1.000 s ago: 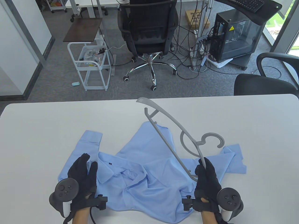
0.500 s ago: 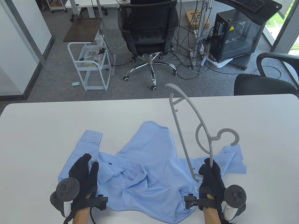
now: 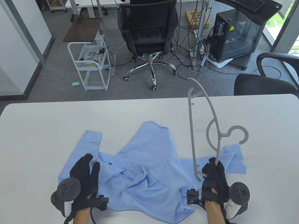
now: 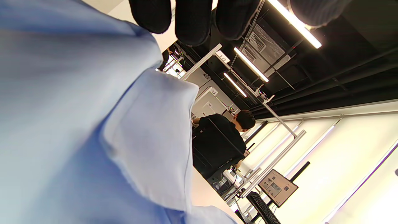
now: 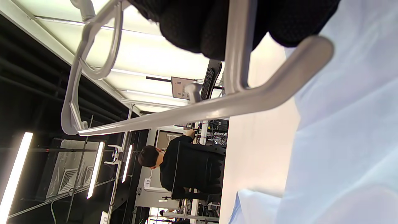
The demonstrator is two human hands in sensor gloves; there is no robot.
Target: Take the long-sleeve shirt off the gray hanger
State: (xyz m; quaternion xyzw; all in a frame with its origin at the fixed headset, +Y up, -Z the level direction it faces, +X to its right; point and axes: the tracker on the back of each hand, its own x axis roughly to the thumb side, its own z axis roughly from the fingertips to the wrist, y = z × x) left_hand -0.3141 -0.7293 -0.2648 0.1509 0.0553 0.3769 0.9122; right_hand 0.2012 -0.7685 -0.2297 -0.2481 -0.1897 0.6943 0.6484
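Observation:
A light blue long-sleeve shirt (image 3: pixel 149 168) lies crumpled flat on the white table (image 3: pixel 46 126). My right hand (image 3: pixel 213 173) grips one end of the gray hanger (image 3: pixel 205 130) and holds it up, free of the shirt, nearly upright above the shirt's right side. The hanger also shows in the right wrist view (image 5: pixel 192 112) under my gloved fingers (image 5: pixel 199 28). My left hand (image 3: pixel 85 172) rests flat, fingers spread, on the shirt's left side near the collar. In the left wrist view the shirt (image 4: pixel 77 130) fills the frame below my fingertips (image 4: pixel 192 21).
A black office chair (image 3: pixel 147 35) and a white cart (image 3: pixel 92 67) stand on the floor beyond the table's far edge. Another black chair (image 3: pixel 264 81) is at the far right. A computer tower (image 3: pixel 236 37) and cables lie behind.
My right hand has swung the hanger to the right and more upright, its far end moving from over the shirt's middle to the right. My left hand stayed on the shirt.

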